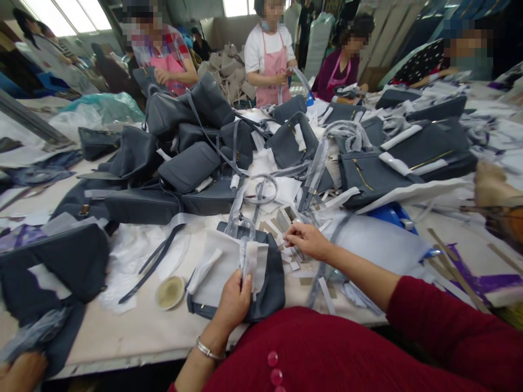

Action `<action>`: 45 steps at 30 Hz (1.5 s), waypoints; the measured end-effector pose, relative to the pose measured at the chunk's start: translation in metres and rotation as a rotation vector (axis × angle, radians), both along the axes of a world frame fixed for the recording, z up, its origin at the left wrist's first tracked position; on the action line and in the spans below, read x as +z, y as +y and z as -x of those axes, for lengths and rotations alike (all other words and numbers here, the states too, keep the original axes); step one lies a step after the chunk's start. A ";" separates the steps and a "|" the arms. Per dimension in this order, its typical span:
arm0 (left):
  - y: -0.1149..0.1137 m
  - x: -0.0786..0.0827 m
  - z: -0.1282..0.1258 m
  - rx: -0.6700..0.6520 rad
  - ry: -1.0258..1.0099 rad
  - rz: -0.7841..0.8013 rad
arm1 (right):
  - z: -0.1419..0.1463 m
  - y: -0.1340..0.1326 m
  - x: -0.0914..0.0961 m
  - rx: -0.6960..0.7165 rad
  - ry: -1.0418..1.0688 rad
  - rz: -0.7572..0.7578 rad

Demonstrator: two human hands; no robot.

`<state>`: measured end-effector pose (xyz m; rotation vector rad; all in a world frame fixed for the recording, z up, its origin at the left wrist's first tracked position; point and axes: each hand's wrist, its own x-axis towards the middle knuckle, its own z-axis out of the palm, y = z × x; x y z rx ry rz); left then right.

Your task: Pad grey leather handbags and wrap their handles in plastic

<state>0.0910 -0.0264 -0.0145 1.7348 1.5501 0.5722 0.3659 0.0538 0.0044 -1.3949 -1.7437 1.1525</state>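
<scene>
A dark grey handbag (267, 288) lies on the table in front of me, partly wrapped in white paper (218, 267). My left hand (232, 302) grips the bag's near edge, thumb pressed on a white paper strip (255, 264). My right hand (304, 239) is closed in a pinch among small paper and card scraps (286, 218) just beyond the bag. What it pinches is too small to name. Grey straps (245, 209) loop up from the bag.
Piles of grey handbags (188, 163) and larger zip bags (408, 158) cover the table. A small round dish (169, 292) sits left of my bag. Several people in aprons work at the far side. Another person's arm (494, 190) reaches in at the right.
</scene>
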 end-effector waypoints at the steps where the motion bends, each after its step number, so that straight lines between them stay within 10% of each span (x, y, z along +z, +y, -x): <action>1: 0.000 0.001 0.000 0.007 -0.012 0.008 | 0.000 -0.009 0.001 -0.010 0.102 0.041; 14: -0.004 0.010 0.001 0.086 -0.182 0.161 | 0.021 -0.059 -0.037 -0.070 0.497 0.519; 23: -0.007 -0.001 0.008 0.108 -0.450 0.350 | 0.020 -0.060 -0.020 0.019 -0.072 0.122; 39: -0.009 0.009 -0.003 0.089 -0.420 0.283 | 0.076 -0.027 -0.028 0.360 -0.064 0.032; 45: -0.009 0.009 -0.008 0.075 -0.259 0.107 | 0.086 -0.028 -0.027 0.388 0.373 0.461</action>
